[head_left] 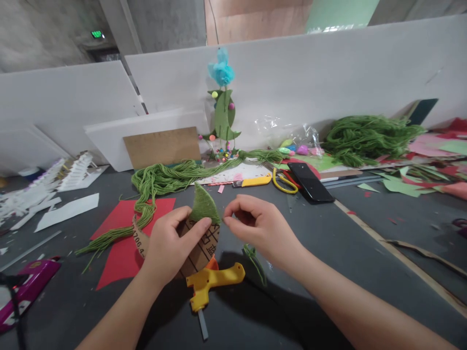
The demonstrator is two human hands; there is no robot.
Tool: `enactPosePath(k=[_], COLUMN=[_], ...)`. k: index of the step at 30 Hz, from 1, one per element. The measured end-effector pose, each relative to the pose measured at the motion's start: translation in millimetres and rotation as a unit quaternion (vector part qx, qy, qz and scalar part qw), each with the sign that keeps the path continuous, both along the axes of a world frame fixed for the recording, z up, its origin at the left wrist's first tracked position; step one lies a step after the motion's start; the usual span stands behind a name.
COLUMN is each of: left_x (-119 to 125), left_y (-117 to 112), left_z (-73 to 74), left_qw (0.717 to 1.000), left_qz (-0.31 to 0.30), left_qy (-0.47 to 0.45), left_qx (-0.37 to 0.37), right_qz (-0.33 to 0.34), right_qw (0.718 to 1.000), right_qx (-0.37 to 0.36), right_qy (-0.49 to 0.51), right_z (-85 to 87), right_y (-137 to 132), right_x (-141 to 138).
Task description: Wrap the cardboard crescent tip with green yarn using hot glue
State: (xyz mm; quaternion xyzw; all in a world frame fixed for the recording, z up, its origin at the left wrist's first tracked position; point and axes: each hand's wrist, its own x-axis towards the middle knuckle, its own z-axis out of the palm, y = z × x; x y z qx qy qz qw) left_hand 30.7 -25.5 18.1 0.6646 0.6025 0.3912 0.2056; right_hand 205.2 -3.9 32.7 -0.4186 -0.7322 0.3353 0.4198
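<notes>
A brown cardboard crescent [199, 243], printed with dark characters, is held in my left hand [170, 240], thumb on its face. Its upper tip is covered in green yarn [204, 203]. My right hand [257, 223] is pinched just right of the covered tip; whatever lies between its fingertips is too small to make out. Below the cardboard lies a yellow hot glue gun [215, 280] with a glue stick poking from its end. A small loose bit of green yarn [257, 265] rests on the table under my right hand.
Red paper [116, 262] and a long green yarn bundle [164, 180] lie to the left. Behind are a yellow utility knife [255, 181], scissors [284, 181], a black phone [310, 182] and a yarn pile [368, 136]. A finished green crescent ornament [224, 116] stands against the white board.
</notes>
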Motion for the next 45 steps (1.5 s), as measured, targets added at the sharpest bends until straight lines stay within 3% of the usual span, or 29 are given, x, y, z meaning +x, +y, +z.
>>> enactPosePath(k=[5, 10, 18, 21, 26, 28, 34, 39, 42, 45], left_x=[-2, -1, -1, 1, 10, 14, 11, 2, 3, 6], left_y=[0, -2, -1, -2, -10, -12, -12, -18, -20, -21], left_z=[-0.7, -1.1, -4.3, -8.1, -7.2, -5.2, -0.6, -0.2, -4.3, -8.3], left_qw=[0.997, 0.994, 0.985, 0.977, 0.971, 0.971, 0.969, 0.964, 0.968, 0.978], left_qz=[-0.05, -0.063, -0.085, -0.084, -0.116, -0.139, -0.167, -0.145, -0.162, -0.128], left_qy=[-0.056, -0.091, -0.149, -0.197, -0.207, -0.192, -0.18, -0.152, -0.066, -0.028], left_qx=[-0.015, -0.022, -0.022, -0.028, -0.03, -0.031, 0.001, 0.164, 0.179, 0.163], right_qz=[0.02, 0.076, 0.098, 0.136, 0.223, 0.25, 0.231, 0.111, 0.042, 0.008], right_qw=[0.998, 0.982, 0.964, 0.935, 0.86, 0.851, 0.89, 0.925, 0.952, 0.976], right_qx=[-0.054, -0.139, -0.189, -0.247, -0.342, -0.347, -0.255, -0.161, -0.101, -0.09], right_qy=[0.035, 0.105, 0.161, 0.216, 0.306, 0.305, 0.299, 0.326, 0.285, 0.2], right_z=[-0.9, 0.0, -2.5, -3.9, -3.3, -3.2, -0.7, 6.1, 8.1, 8.7], right_y=[0, 3, 2, 0, -6, -7, -14, -12, -5, -2], right_x=[-1, 0, -1, -3, -5, -5, -9, -4, 2, 5])
